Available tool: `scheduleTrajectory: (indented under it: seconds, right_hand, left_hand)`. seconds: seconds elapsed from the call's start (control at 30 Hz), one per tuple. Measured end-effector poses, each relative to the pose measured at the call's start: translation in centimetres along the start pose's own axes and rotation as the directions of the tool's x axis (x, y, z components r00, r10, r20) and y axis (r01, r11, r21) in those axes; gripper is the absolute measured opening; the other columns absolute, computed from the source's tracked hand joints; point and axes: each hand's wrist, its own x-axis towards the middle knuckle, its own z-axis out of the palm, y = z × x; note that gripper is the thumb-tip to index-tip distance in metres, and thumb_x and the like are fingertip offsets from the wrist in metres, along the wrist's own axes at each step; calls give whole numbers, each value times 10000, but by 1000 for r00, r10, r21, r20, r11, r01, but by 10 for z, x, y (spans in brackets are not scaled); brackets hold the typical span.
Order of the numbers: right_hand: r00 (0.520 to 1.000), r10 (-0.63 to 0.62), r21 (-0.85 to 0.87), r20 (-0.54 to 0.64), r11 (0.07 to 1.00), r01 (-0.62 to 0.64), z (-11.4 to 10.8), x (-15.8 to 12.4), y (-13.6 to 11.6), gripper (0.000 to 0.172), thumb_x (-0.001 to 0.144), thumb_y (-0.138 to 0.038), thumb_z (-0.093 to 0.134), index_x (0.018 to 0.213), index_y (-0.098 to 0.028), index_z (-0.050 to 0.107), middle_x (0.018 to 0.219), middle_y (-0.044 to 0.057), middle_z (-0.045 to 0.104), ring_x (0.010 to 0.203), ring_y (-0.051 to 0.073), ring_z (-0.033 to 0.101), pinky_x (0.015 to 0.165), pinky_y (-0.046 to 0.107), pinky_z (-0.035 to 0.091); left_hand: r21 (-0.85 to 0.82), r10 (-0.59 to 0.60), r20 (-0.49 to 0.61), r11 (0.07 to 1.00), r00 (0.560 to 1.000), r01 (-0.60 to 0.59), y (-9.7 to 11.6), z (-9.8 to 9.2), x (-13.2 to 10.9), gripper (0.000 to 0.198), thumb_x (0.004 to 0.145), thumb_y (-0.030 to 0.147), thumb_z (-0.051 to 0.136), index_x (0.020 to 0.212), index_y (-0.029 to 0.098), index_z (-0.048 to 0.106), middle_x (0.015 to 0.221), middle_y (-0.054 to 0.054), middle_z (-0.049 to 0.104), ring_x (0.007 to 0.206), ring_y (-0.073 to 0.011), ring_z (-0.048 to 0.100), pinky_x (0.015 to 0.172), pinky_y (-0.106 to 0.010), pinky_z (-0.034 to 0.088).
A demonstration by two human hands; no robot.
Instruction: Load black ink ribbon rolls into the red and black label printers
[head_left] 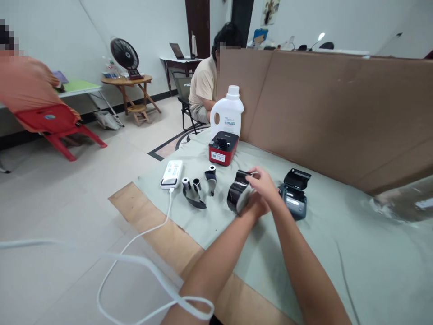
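Note:
Both of my hands meet over the green cloth (pixel 324 253) around a roll of glossy black ribbon (pixel 237 192). My left hand (pixel 254 206) grips the roll from below and behind, mostly hidden by the other hand. My right hand (pixel 264 184) pinches the roll's upper edge with closed fingers. A dark grey label printer (pixel 295 194) with its lid raised sits just right of my hands. Left of the roll lie small black ribbon spools (pixel 198 189) with a loose strip.
A red and black printer (pixel 223 148) and a white jug (pixel 227 112) stand at the back. A white power bank (pixel 172 174) with a white cable (pixel 135 266) lies at the left. A cardboard wall (pixel 338 113) runs behind. Other people sit farther off.

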Motion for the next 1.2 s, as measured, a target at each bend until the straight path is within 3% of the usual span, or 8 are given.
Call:
scheduleTrajectory:
  seconds: [0.1,0.23,0.4,0.53,0.73,0.9,1.07,1.2]
  right_hand:
    - [1000,4,307,-1,952,-4,-53,-13,9,326,642,-368,688,900,-244,531,616,-71,551,512,129,494,537,269,393]
    - [996,71,477,-61,878,-33,-127,-35,29,334,644,-328,717,912,-264,527,616,-77,503,494,118,470,516,271,372]
    - [979,126,506,-161,862,-28,-179,-50,65,316,658,-305,704,926,-270,541,618,-71,498,500,114,442,515,272,338]
    - [987,104,351,-121,935,-55,-177,-50,89,352,650,-331,735,937,-246,548,631,-65,549,508,114,455,530,270,347]
    - [994,10,22,-112,1000,-8,-155,-37,114,287,705,-349,659,950,-220,585,908,45,696,750,190,626,714,335,486]
    - [992,-32,-246,-121,969,2,-155,-31,125,319,791,-342,581,1067,-194,641,1099,119,713,799,222,650,809,400,518]
    - [988,-107,-420,-107,906,53,-157,-29,131,323,882,-264,478,1121,-182,679,1145,144,703,975,266,658,946,439,498]
    - [990,-125,-501,-65,862,76,-153,-29,130,349,914,-220,449,1161,-173,691,1146,148,665,1065,274,635,1006,423,479]
  left_hand:
    - [-4,-5,-4,1000,1000,5,2,-3,0,443,961,144,478,1389,137,594,1430,-149,605,1397,-321,490,1201,-449,376]
    - [-141,-90,-94,987,992,76,2,-8,-6,475,946,208,497,1413,230,582,1345,-60,680,1234,-230,629,1083,-349,487]
    - [-188,108,-210,971,972,-148,5,-16,-18,597,975,296,485,1556,204,388,1390,-70,655,1269,-183,602,1098,-339,436]
    - [-174,261,-142,943,955,-284,9,-14,-21,693,929,369,556,1570,184,366,1316,-88,692,1187,-198,638,1044,-336,446]
    - [-26,317,-128,946,940,-323,12,-10,-24,592,899,340,568,1480,234,526,1092,-61,729,1005,-191,660,919,-331,455]
    - [51,352,-62,936,934,-349,13,-10,-23,519,937,393,574,1437,255,576,1018,-48,711,939,-175,645,884,-319,447]
    - [139,374,-15,919,927,-368,15,-8,-20,499,916,186,509,1397,275,612,930,-31,706,882,-162,633,841,-310,435]
    - [188,430,-16,888,903,-419,18,-6,-20,488,949,156,435,1384,277,618,853,-16,702,835,-156,618,794,-312,419]
